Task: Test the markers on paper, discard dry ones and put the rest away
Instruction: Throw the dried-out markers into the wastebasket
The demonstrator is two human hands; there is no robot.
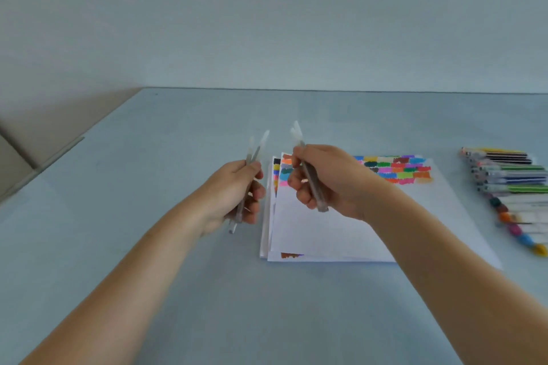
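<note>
I see my left hand (237,187) gripping two pale markers (247,181) and my right hand (323,181) gripping another pair (310,175) above the paper (326,231), mid-tabletop; I'd uncap one at a time and scribble on bare white

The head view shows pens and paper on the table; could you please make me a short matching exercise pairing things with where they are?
Things:
1. Grey pens
2. Clear pens
3. Row of markers
4. Colour swatches

Places:
A. on the far part of the top paper sheet
B. in the left hand
C. on the table, right of the paper
D. in the right hand

Pairs: 1-D, 2-B, 3-C, 4-A
</note>
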